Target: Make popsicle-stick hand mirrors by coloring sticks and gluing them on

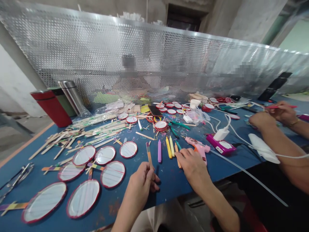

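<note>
My left hand [145, 178] is closed around the lower end of a craft stick [149, 154], which points up and has purple and orange colouring near its top. My right hand [193, 166] lies low over the table with its fingers closed on an orange marker [179, 162]. Beside that marker are a yellow marker [168, 148], a pale yellow marker [172, 146] and a purple marker [159, 151]. A pink glue gun [199, 147] lies just beyond my right hand. Round red-rimmed discs [113, 174], several with coloured stick handles, spread out to the left.
Loose craft sticks [101, 130] lie in a heap at the back left, near a red flask [51, 108] and a steel flask [72, 95]. A purple power strip [220, 145] with white cables sits right. A co-worker's hands [264, 120] are farther right. A perforated metal screen [154, 58] borders the table [142, 201].
</note>
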`<state>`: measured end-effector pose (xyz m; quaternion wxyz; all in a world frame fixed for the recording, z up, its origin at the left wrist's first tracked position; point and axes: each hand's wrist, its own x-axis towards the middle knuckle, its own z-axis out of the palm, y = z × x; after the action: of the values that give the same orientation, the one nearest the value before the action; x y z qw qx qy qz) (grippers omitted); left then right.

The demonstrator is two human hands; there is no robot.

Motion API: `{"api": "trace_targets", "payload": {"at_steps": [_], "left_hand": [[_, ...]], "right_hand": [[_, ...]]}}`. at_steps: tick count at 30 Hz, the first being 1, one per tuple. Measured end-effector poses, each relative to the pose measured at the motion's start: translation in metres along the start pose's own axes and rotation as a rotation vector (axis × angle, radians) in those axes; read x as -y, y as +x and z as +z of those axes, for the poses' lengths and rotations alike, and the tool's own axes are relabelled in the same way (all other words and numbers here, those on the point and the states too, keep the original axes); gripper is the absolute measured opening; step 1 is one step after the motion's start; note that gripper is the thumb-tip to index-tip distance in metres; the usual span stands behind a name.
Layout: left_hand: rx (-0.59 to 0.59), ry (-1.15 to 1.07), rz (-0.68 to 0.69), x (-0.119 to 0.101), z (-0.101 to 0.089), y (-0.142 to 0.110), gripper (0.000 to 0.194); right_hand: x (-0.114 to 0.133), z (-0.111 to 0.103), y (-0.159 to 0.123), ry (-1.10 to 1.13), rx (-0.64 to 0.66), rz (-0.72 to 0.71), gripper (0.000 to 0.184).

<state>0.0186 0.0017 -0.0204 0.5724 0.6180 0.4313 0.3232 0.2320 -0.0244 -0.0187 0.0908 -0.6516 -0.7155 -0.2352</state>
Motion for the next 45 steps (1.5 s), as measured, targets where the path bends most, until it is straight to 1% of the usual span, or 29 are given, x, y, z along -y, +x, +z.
{"api": "trace_targets", "payload": {"at_steps": [5,10,14,16,18,20,22,24,29,35,40,45], "left_hand": [[-0.008,0.012,0.003,0.000,-0.001,0.000,0.023],[-0.004,0.004,0.002,0.001,0.000,-0.001,0.023],[-0.011,0.008,0.004,0.002,0.000,0.000,0.024],[-0.007,0.008,0.006,0.003,0.000,0.001,0.025],[0.000,0.002,0.008,0.003,-0.001,0.002,0.025],[-0.002,-0.001,0.011,0.002,-0.001,0.002,0.025],[-0.008,0.002,0.011,0.002,-0.001,0.001,0.025],[-0.008,-0.003,0.012,0.002,-0.001,0.001,0.025],[-0.010,-0.007,0.018,0.002,0.000,0.000,0.026],[0.000,-0.009,0.003,0.003,-0.001,0.000,0.025],[-0.005,-0.026,-0.018,0.003,0.000,0.001,0.027],[-0.015,-0.022,-0.001,0.002,0.001,0.000,0.026]], "right_hand": [[-0.001,0.005,-0.004,0.037,-0.015,-0.009,0.011],[0.000,0.003,-0.004,0.088,-0.004,-0.023,0.011],[0.000,0.003,-0.005,0.120,0.000,-0.033,0.016],[0.001,0.003,-0.005,0.091,-0.014,0.011,0.019],[0.002,0.003,-0.005,0.026,-0.013,0.091,0.022],[0.003,0.002,-0.005,-0.053,0.027,0.172,0.024],[0.004,0.001,-0.003,-0.107,0.076,0.215,0.027],[0.005,0.000,0.001,-0.125,0.096,0.222,0.029],[0.007,0.003,0.008,-0.132,0.099,0.229,0.022],[0.007,0.010,0.008,-0.140,0.084,0.272,0.031],[0.005,0.013,0.006,-0.145,0.080,0.281,0.031],[0.008,0.014,0.007,-0.163,0.074,0.283,0.030]]}}
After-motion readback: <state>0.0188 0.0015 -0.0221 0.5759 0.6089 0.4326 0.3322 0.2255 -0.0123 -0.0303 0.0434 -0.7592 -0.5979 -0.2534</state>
